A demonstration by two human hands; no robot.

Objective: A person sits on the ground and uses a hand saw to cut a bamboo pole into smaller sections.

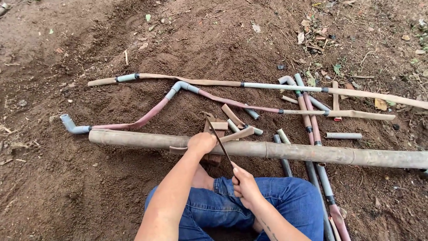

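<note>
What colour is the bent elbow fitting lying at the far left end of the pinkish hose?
Pale grey elbow fitting, smeared with soil; the head view shows it clearly.

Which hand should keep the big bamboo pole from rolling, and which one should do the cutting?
Probably the left hand for steadying: it already rests on the bamboo pole. The right hand suits cutting, since it grips the thin blade slanting across the pole.

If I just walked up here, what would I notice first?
Probably the long bamboo pole lying across the dirt ground in front of the seated person's knees. Their left hand rests on the pole, and their right hand holds a thin saw blade slanting across it. Behind the pole lies a tangle of hoses and grey pipes, stretching from left to right.
</note>
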